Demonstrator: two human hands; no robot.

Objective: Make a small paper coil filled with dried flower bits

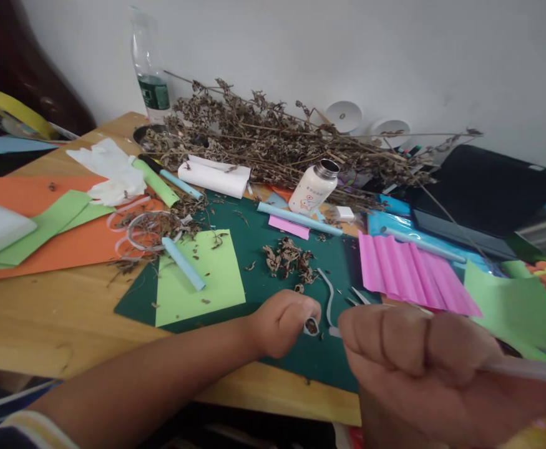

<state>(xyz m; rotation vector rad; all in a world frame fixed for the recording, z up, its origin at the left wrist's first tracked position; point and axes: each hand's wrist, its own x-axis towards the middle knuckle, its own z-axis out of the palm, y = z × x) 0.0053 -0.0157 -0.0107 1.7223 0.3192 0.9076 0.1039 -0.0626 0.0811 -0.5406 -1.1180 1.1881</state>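
Curling left fingers (308, 305) round a pale tube (311, 327) (brown inside), right fingers (404, 340) clenching whitish stick (530, 369)

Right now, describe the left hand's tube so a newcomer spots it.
On the wooden table, find the dark green mat. Over its near part, the left hand grips a pale tube. Unlike the loose light-blue tubes, its open end shows brown plant bits inside.
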